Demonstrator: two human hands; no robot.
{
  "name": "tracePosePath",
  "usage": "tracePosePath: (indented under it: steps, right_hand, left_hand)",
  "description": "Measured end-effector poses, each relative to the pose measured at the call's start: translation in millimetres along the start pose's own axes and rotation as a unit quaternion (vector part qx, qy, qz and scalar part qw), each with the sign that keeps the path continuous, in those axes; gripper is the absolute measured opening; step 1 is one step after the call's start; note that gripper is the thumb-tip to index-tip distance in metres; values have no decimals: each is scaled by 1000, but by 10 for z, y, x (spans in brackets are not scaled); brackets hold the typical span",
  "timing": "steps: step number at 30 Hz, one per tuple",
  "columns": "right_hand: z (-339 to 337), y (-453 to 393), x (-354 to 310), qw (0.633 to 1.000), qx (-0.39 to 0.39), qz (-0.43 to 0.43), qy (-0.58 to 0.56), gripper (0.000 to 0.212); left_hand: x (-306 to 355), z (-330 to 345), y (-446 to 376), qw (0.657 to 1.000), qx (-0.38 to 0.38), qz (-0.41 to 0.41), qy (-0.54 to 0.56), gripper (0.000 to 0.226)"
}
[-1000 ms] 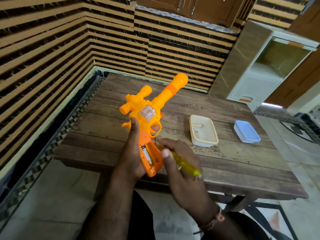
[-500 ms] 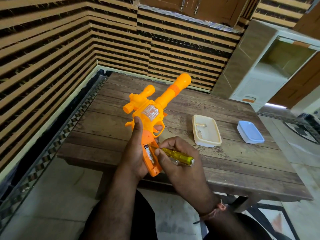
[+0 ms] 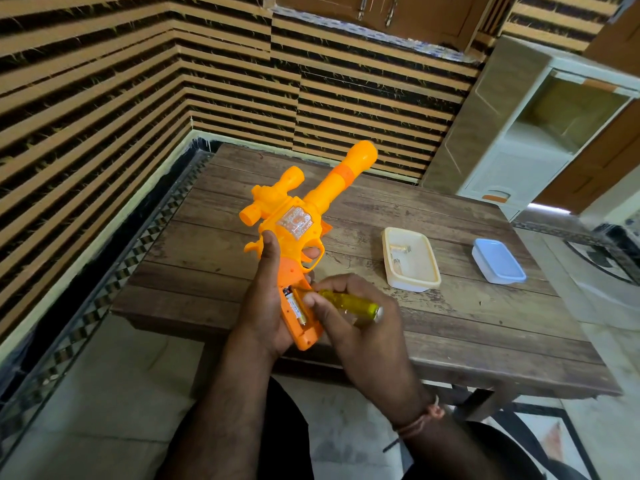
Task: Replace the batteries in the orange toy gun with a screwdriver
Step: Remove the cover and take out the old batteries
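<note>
Left fingers (image 3: 313, 252): curled round the grip of the orange toy gun; one fingertip shows through the trigger guard, the thumb lies flat up the near side of the body.
Right fingers (image 3: 332, 284): curled round the screwdriver, with the thumb pressed on the handle's front end.
Left hand (image 3: 265, 306): holds the gun from the left and below, above the near edge of the worktop.
Right hand (image 3: 356, 327): comes in from the right, touching the grip at the open compartment.
Screwdriver (image 3: 348, 303): clear yellow handle with a silver end cap, lying nearly level and pointing left toward the grip; the tip is hidden by the fingers and the gun.
Orange toy gun (image 3: 294, 223): held tilted, barrel pointing up and away to the right, scope on its left side, a patterned sticker on the body.
Battery compartment (image 3: 298, 308): open in the grip, facing up.
Battery (image 3: 295, 304): one cell lies lengthwise inside the compartment.
Worktop (image 3: 467, 306): dark wood planks, set into the corner of a striped wall.
Cream tray (image 3: 429, 275): on the worktop right of the gun, well apart from the hands; small metal pieces lie in it, too small to identify.
Blue-lidded box (image 3: 498, 259): closed, further right on the worktop.
Wrist thread (image 3: 420, 422): tied round the right wrist.
</note>
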State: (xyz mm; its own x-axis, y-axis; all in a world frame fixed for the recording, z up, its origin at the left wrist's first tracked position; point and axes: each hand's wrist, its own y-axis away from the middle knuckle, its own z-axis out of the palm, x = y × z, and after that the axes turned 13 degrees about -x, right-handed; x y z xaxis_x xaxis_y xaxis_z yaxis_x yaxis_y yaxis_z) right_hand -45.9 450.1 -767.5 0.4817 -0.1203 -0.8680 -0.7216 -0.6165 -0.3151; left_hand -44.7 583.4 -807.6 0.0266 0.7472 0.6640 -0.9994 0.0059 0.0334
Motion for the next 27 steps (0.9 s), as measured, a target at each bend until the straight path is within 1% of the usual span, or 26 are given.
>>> tracePosePath:
  steps: [2, 3, 5, 7, 8, 11, 14, 15, 17, 18, 20, 21, 23, 27]
  right_hand:
    - [-74, -85, -40, 997, -15, 32, -70, 6]
    - [-116, -136, -50, 995, -31, 43, -85, 9]
    - [-209, -233, -49, 991, -69, 73, -93, 17]
    - [-293, -317, -57, 984, -101, 98, -106, 18]
    - [-322, -347, -59, 983, -114, 100, -100, 19]
    - [-304, -352, -52, 985, -139, 84, -60, 27]
    - [-244, -294, -27, 988, -97, 69, -101, 19]
    - [-229, -268, -25, 989, -80, 62, -110, 17]
    - [-196, -201, -19, 993, -54, 41, -99, 16]
    - [-176, -163, -19, 994, -45, 37, -94, 16]
    - [-143, -91, -22, 996, -34, 37, -78, 14]
    - [-128, -58, -20, 997, -27, 34, -66, 14]
    - [-76, 2, 0, 998, 0, 29, -58, 14]
    - [98, 121, 63, 997, 51, 15, -55, 12]
  left_hand:
    - [18, 77, 19, 999, -32, -5, 2, 78]
    - [23, 103, 18, 999, -35, -9, 7, 76]
    - [0, 111, 10, 999, -25, -14, 16, 82]
    - [-16, 77, -6, 1000, -10, -4, 13, 92]
    - [-19, 61, -3, 1000, -2, 0, 6, 91]
    - [-13, 55, 3, 1000, -8, 13, 9, 85]
    - [-2, 94, 11, 999, -18, 26, 14, 93]
    - [-9, 77, 7, 999, -26, 27, 22, 90]
    - [-25, 31, -4, 999, -35, 21, 36, 82]
    - [-20, 15, -9, 998, -41, 22, 36, 83]
    - [-22, 8, -10, 998, -42, 10, 34, 90]
    - [-26, -3, -17, 999, -30, 6, 27, 95]
    - [-13, -34, -15, 1000, 10, 8, -4, 97]
    - [-70, -52, -44, 1000, 17, 9, -7, 79]
